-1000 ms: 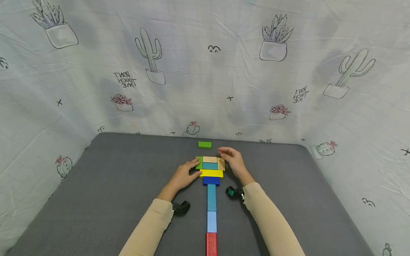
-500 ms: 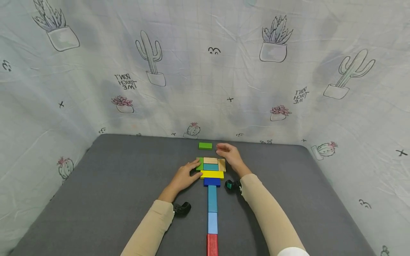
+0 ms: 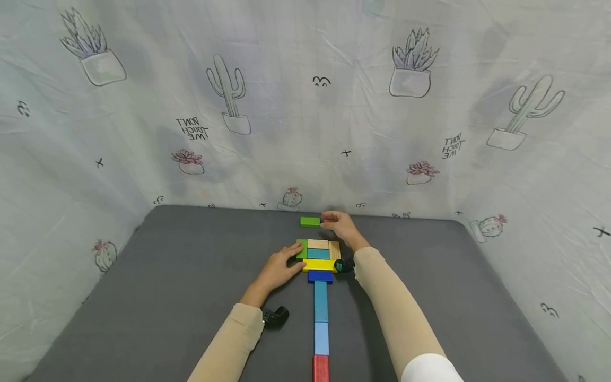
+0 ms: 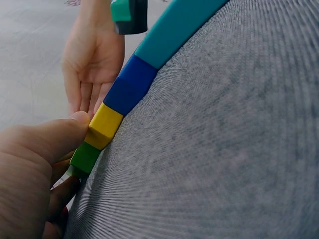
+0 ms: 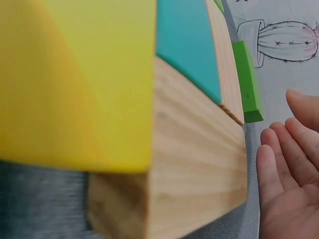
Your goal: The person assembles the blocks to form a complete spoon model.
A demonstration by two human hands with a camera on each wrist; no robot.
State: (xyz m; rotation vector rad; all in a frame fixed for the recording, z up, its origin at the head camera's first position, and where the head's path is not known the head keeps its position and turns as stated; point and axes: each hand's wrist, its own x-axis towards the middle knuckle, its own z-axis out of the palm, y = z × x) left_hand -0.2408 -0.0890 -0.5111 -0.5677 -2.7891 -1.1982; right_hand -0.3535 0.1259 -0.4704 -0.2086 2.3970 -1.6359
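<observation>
My left hand [image 3: 278, 269] touches the left side of a flat block layout. In the left wrist view its thumb meets the end of the yellow block [image 4: 104, 125], and its fingers lie by the green block [image 4: 84, 158] at the layout's edge. Past the layout, my right hand [image 3: 341, 228] is beside a loose green block [image 3: 310, 222], just right of it. In the right wrist view this hand [image 5: 291, 184] has extended fingers and holds nothing; a gap shows between it and the loose green block [image 5: 247, 82].
Between the hands lie a pale wooden block [image 3: 317, 244], a teal block [image 3: 318, 254] and an upright-lying wooden block [image 3: 335, 249]. A dark blue block [image 3: 320, 276], long teal block [image 3: 321, 301], light blue block [image 3: 322, 338] and red block [image 3: 321, 369] run toward me on the grey table [image 3: 167, 297].
My right hand has moved forward and slightly left, from beside the layout to the loose green block. The left hand stays at the layout's left side. The head view has shifted slightly.
</observation>
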